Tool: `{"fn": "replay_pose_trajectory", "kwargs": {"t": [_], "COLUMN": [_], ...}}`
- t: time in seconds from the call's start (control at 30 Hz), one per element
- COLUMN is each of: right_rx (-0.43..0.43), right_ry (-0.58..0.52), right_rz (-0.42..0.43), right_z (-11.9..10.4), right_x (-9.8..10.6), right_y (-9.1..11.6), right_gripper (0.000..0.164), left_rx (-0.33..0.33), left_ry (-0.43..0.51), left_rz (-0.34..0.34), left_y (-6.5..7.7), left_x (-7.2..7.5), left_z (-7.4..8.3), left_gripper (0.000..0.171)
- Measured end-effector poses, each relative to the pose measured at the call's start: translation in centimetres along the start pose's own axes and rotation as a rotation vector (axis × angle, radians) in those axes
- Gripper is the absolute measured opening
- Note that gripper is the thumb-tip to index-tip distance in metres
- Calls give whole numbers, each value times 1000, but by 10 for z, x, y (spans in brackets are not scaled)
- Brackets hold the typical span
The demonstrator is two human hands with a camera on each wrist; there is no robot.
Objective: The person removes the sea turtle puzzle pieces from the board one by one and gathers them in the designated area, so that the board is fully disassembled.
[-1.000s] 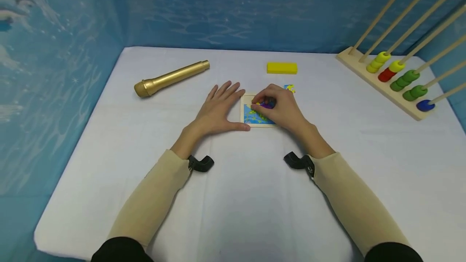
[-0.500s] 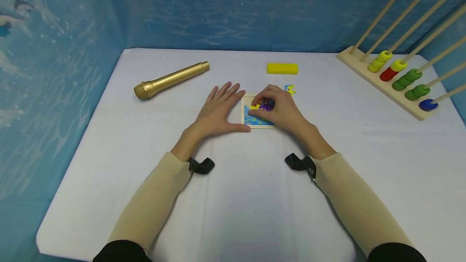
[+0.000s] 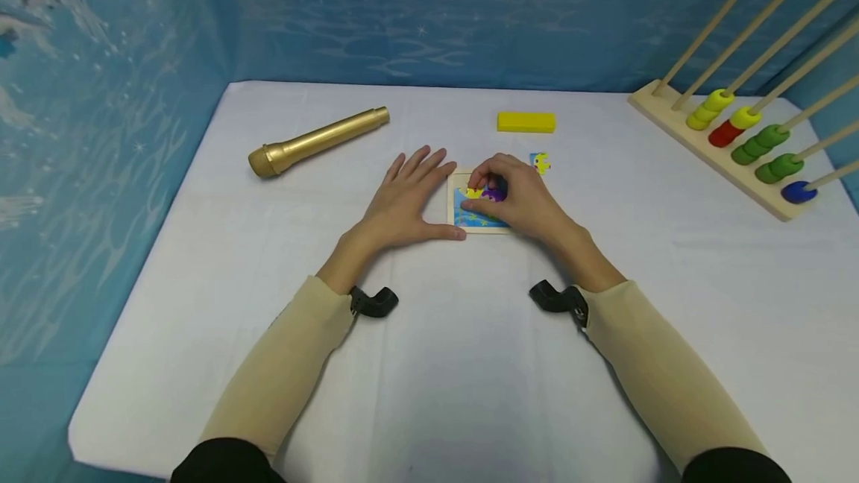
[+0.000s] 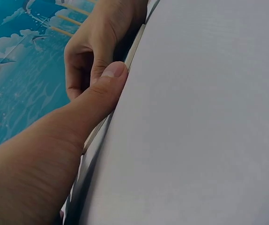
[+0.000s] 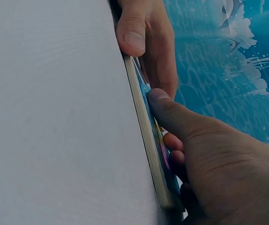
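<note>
A small wooden-framed jigsaw puzzle (image 3: 479, 230) with a blue, yellow and purple sea picture lies on the white table. My left hand (image 3: 403, 203) is spread beside its left edge, fingers straight, with the thumb at the near left corner. Over the puzzle, my right hand (image 3: 520, 196) has its fingers curled, thumb and index finger at either side of a yellow puzzle piece (image 3: 473, 193) in the frame. In the right wrist view the right thumb (image 5: 160, 96) touches the picture surface. The right hand hides much of the puzzle's right side. A loose puzzle piece (image 3: 540, 162) lies just beyond that hand.
A yellow block (image 3: 526, 122) lies farther back. A gold microphone (image 3: 318, 141) rests at the back left. At the back right stands a wooden bead abacus (image 3: 731, 144) with upright rods. A blue sea-print backdrop (image 3: 416, 13) borders the table (image 3: 436, 379).
The right thumb and index finger, close together a second ago, have spread slightly apart over the puzzle, baring more of its yellow and purple picture. The left hand stays in place.
</note>
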State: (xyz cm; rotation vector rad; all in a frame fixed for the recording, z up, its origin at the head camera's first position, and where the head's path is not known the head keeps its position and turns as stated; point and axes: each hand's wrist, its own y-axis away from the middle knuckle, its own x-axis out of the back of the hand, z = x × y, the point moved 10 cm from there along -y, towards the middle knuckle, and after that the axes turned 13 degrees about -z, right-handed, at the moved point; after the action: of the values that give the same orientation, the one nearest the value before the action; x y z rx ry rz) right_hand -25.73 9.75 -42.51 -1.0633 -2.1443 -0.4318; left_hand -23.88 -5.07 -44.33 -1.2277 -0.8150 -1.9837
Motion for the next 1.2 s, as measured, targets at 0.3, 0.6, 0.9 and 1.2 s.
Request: {"fn": "replay_pose_trajectory", "kwargs": {"t": [0.3,0.6,0.9,1.2], "right_rx": [35,11,32,-45], "right_ry": [-145,-218,-280,-183], "right_rz": [9,50,170,389], "right_z": [0,4,2,13], "right_x": [0,5,17,58], "right_y": [0,2,10,61], "right_gripper": [26,18,14,15], "left_rx": [4,-6,-3,8], "left_ry": [11,13,22,14], "left_rz": [-3,4,-7,-5], "left_y": [3,1,1,1], "left_x": [3,3,2,1], "left_z": [2,2,3,2], "left_gripper": [112,112,113,114]}}
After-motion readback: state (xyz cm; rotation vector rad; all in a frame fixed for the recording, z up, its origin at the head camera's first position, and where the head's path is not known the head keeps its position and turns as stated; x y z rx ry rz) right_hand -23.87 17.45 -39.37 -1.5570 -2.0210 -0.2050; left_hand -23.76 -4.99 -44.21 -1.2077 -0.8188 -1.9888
